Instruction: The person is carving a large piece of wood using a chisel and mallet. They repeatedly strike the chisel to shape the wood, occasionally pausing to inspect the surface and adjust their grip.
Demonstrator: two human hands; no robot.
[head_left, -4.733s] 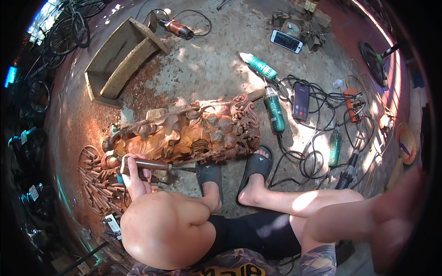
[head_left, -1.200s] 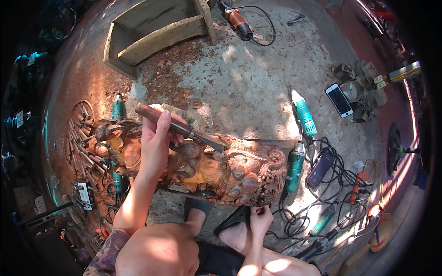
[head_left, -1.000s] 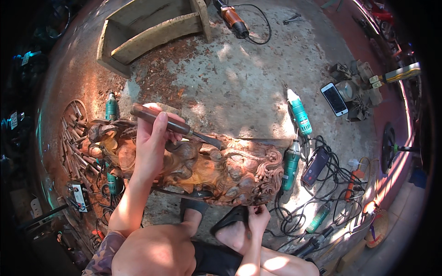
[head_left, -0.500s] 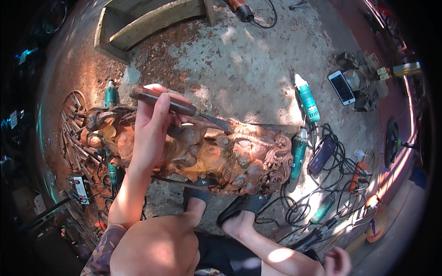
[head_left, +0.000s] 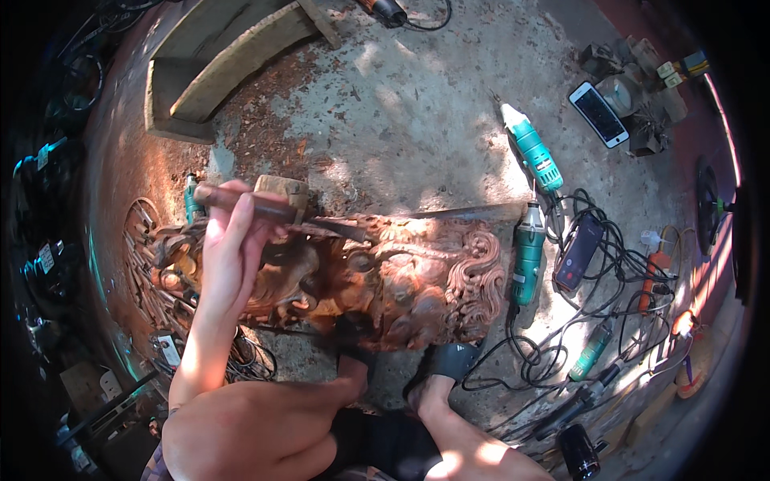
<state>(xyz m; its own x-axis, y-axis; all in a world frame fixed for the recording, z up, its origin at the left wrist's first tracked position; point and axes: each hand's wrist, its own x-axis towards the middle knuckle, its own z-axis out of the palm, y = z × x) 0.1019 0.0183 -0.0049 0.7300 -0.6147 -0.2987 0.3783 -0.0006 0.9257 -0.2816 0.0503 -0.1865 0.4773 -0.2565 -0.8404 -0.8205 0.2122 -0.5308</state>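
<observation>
1. A wood chisel (head_left: 277, 210) is gripped by its handle in the left hand (head_left: 228, 250), fingers curled closed — its blade is pointed rightward at the far edge of the ornate wood carving (head_left: 421, 289); whether contact is made cannot be told.
2. The right hand's state cannot be told.
3. The carving is laid lengthwise on the concrete floor (head_left: 385, 164), before the feet.
4. Just off its right end, a teal die grinder (head_left: 528, 260) is placed — toward the floor's right edge, a dark smartphone (head_left: 578, 252).
</observation>
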